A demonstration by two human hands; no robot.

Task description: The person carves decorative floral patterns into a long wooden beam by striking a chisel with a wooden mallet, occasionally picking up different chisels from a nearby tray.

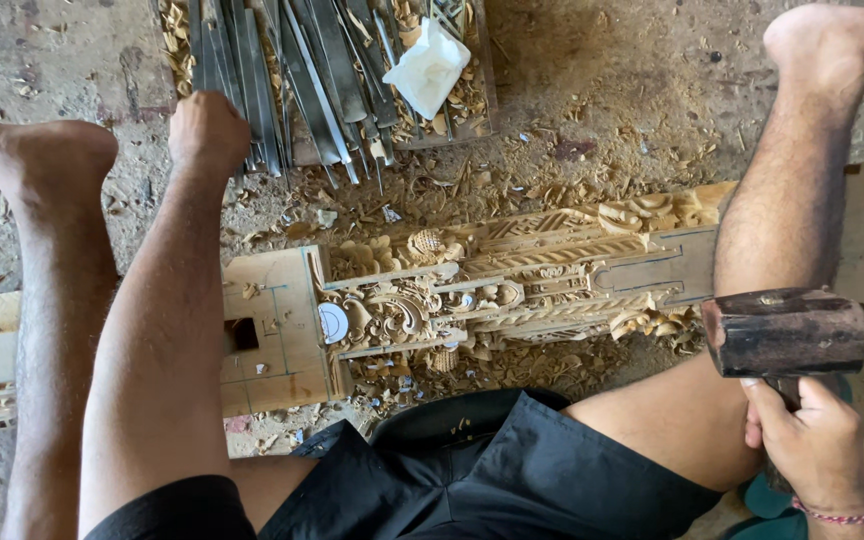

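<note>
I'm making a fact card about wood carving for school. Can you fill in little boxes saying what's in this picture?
Place: dusty floor strewn with wood shavings
Main piece: long carved wooden beam, lying flat between the person's legs
Left hand: reaching into the row of metal chisels
Right hand: gripping a dark wooden mallet
Also there: crumpled white paper on the chisels

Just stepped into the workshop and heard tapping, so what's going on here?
A person sits on the floor over a long, ornately carved pale wooden beam. The left hand reaches into a tray of long metal chisels, touching them. The right hand grips a dark wooden mallet beside the beam. Wood shavings litter the ground.
</note>
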